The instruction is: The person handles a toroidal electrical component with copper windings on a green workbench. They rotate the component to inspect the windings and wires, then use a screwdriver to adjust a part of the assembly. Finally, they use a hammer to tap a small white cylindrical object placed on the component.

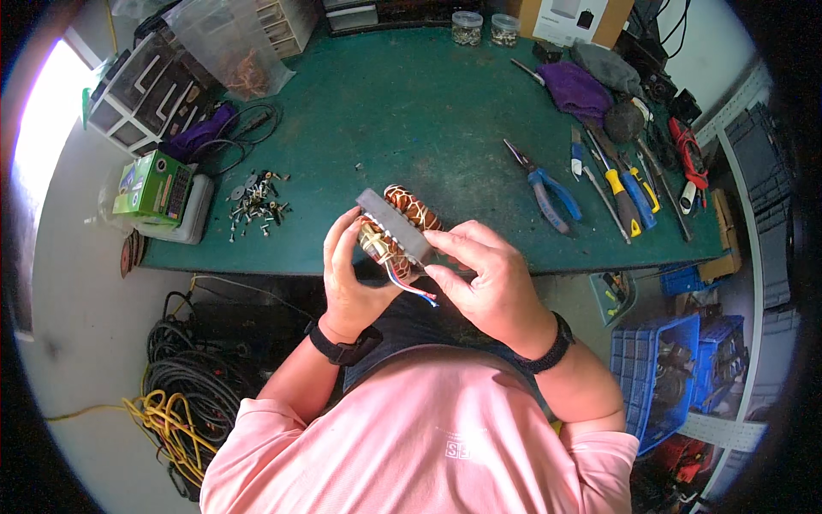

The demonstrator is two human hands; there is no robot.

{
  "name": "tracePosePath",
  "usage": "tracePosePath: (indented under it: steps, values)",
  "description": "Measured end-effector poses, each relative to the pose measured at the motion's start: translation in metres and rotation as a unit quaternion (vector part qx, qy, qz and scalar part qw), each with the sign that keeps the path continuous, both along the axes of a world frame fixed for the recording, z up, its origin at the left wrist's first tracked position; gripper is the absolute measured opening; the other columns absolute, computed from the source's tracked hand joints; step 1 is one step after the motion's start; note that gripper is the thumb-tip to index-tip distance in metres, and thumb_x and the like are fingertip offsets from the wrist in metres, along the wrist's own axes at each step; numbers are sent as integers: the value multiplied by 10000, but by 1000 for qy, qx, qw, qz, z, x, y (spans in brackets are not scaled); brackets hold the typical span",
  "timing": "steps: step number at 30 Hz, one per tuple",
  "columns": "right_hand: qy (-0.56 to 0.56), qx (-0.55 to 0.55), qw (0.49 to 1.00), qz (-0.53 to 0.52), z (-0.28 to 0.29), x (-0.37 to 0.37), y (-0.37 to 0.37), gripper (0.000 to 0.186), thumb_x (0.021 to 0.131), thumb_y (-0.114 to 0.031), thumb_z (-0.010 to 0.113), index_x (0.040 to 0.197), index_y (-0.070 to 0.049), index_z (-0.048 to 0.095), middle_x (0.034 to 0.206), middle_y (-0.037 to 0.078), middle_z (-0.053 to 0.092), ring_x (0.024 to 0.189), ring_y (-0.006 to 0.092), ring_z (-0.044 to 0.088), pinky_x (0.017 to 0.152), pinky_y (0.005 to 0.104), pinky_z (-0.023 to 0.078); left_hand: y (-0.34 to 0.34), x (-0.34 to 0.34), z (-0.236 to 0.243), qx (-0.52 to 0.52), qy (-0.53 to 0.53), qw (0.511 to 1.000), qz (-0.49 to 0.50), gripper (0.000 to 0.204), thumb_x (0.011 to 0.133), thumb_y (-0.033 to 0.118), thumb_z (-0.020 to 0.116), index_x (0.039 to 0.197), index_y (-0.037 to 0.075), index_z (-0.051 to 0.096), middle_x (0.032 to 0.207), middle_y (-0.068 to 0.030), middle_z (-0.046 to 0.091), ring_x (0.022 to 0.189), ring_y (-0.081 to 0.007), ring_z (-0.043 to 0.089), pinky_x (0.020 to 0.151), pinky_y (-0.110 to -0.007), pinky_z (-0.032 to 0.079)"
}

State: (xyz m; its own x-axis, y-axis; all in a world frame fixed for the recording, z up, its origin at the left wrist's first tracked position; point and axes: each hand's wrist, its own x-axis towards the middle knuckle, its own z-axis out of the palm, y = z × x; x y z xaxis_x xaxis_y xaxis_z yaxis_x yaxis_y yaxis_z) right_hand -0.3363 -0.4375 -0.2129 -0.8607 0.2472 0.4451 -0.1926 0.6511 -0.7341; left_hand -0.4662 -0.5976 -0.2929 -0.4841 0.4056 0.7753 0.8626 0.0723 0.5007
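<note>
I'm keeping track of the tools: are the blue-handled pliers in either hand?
No, the blue-handled pliers lie on the green tabletop, while the left hand and right hand hold a grey core with copper windings.

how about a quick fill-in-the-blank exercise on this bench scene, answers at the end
1. The left hand and the right hand hold a wire-wound core whose middle block is coloured ____.
2. Loose metal fasteners lie on the green tabletop to the ____ of both hands.
3. The clear jars at the far side of the tabletop number ____.
4. The person's shirt is coloured ____.

Missing words: grey; left; two; pink
</note>
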Motion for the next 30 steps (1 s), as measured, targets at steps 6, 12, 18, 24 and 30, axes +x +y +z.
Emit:
tracePosePath:
  steps: [6,12,18,24,30]
  values:
    - [-15,-3,1000,-5,2,2,-2,363,820,-75,743,1168,-2,670,972,159,644,877,335,649,775,408,535,-1,1,4,-14,1,1000,6,967,581,175,975,1369,20,437,1402,-238,491,1264,-386,544,1046,-445,476]
    - [-12,-4,1000,-4,0,2,-2,360,827,-75,733,1173,-1,668,962,161,640,860,339,643,767,416,532,-2,1,7,-29,-18,999,6,958,578,165,972,1367,20,447,1404,-230,492,1265,-380,546,1047,-440,476]
    - [-13,-6,1000,-4,-2,2,-2,365,831,-81,730,1182,-1,665,957,165,638,859,345,640,769,421,528,-2,0,5,-20,-20,1000,3,962,570,154,973,1365,21,449,1404,-228,492,1260,-377,550,1044,-436,480]
    - [-11,-22,1000,0,-2,2,-3,368,831,-62,727,1188,1,663,956,167,638,852,346,641,763,415,527,-2,1,9,-33,-17,999,7,960,573,137,967,1370,19,447,1406,-229,491,1265,-378,548,1043,-438,482]
    - [-17,-32,999,-7,-4,2,-2,374,836,-56,725,1197,3,653,944,174,630,832,353,638,749,419,527,-1,0,11,-35,-6,999,1,1015,555,173,979,1399,20,435,1393,-223,509,1260,-370,545,1046,-435,468]
